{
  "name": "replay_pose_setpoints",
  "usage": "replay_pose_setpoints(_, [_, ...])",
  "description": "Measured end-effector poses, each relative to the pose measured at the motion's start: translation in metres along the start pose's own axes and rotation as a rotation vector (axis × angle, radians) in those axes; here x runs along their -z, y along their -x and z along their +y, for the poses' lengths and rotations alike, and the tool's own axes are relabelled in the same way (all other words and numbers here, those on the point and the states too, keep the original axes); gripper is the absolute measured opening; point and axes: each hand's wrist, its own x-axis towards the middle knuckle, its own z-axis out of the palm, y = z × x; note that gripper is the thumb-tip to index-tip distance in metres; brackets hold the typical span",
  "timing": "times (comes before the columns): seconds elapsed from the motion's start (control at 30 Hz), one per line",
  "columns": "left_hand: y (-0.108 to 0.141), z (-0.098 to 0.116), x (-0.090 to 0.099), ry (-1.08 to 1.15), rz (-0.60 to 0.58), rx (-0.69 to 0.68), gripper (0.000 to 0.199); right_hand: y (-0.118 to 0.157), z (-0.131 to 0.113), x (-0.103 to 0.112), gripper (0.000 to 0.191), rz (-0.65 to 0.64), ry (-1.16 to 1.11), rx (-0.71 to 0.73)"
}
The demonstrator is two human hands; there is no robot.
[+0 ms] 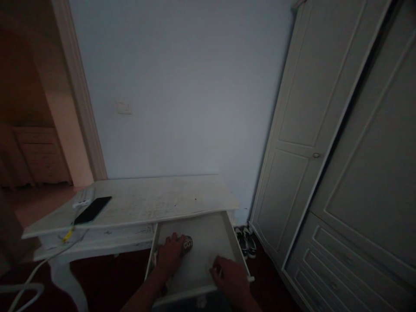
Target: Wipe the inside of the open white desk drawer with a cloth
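Observation:
A white desk drawer [204, 236] is pulled out, and both my hands are inside its outline. My left hand [170, 253] is at the drawer's left side, its fingers closed around a small dark rounded object [186, 243] with pale markings; its kind is not clear. Some small items beside that wrist are mostly hidden. My right hand [230, 277] hovers over the right front part of the drawer, fingers loosely bent, with a gap between thumb and forefinger and nothing visible in it.
On the white desk [156, 195] lie a black phone [93, 210] and a white power strip [83, 200]. A white cable [48, 260] hangs off the left. Dark shoes [246, 242] stand on the floor beside a tall wardrobe [292, 143]. A wall rises behind the desk.

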Motion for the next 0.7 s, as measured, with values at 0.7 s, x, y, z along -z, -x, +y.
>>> replay_pose_setpoints(0.7, [-0.047,0.012,0.015,0.010,0.113,0.057,0.068,-0.004,0.014,-0.012,0.016,-0.121,-0.049,0.026])
